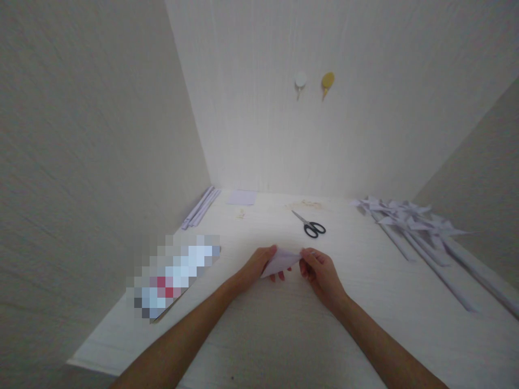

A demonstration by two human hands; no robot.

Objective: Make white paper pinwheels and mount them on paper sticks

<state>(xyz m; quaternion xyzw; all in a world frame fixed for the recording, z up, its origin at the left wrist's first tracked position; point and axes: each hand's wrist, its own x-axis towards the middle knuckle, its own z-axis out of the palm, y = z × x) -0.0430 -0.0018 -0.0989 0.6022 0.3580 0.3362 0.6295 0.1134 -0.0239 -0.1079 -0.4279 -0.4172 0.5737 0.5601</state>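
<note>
A pale folded piece of paper (pixel 280 262) is held between both hands above the white table. My left hand (pixel 265 263) grips its left side, thumb on top and fingers underneath. At the paper's pointed right corner, my right hand (pixel 318 267) pinches with thumb and forefinger. Just beyond my right hand lie scissors (pixel 310 226) with black handles, their blades pointing away to the left. The paper's underside is hidden.
Several paper pinwheels (pixel 417 221) on rolled paper sticks lie at the right. Rolled paper sticks (pixel 201 208) and a flat paper sheet (pixel 242 198) are at the back left. A blurred-out object (pixel 182 275) rests at the left. Two hooks (pixel 328 81) hang on the wall.
</note>
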